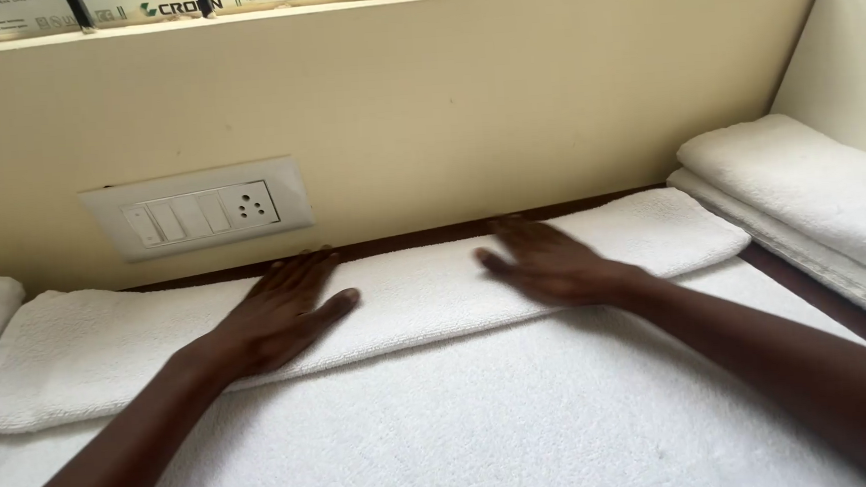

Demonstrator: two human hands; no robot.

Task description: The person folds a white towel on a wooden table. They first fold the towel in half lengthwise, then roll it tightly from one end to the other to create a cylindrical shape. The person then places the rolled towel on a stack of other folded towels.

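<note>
Two hands flat, fingers spread: left hand [282, 318] and right hand [549, 261] press one folded towel [426, 294]; two stacked towels [801, 191] far right.

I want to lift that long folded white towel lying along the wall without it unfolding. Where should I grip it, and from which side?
Judging by its pose, grip the folded towel along its near long edge, coming from your side; the far edge lies close against the wall. Both the left hand and right hand lie flat and spread on it, so pinching the layers under each hand, apart from one another, should probably keep the long strip from sagging.
</note>
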